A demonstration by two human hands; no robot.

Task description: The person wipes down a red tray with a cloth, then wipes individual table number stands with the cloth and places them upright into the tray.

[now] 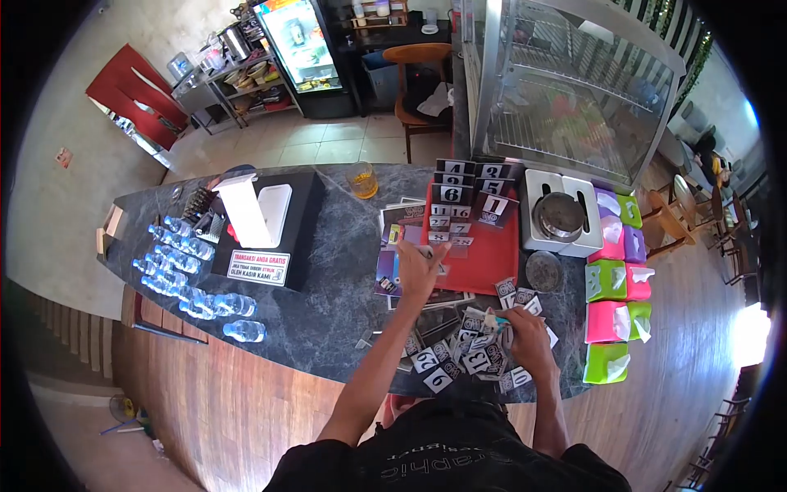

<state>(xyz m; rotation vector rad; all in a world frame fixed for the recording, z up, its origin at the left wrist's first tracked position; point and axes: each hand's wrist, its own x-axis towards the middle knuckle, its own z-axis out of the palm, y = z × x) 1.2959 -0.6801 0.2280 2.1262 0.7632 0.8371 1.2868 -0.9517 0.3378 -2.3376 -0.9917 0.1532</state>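
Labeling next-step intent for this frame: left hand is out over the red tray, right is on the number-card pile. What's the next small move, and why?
Probably the left hand sets a number card down on the red tray, beside the cards already lined up at its far end. It hovers at the tray's near edge, seemingly with a small card at its fingertips, while the right hand rests on the loose pile, which looks unsorted.

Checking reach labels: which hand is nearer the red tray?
Left. The left hand reaches onto the red tray at its near-left corner; the right hand is below it, over the loose number cards.
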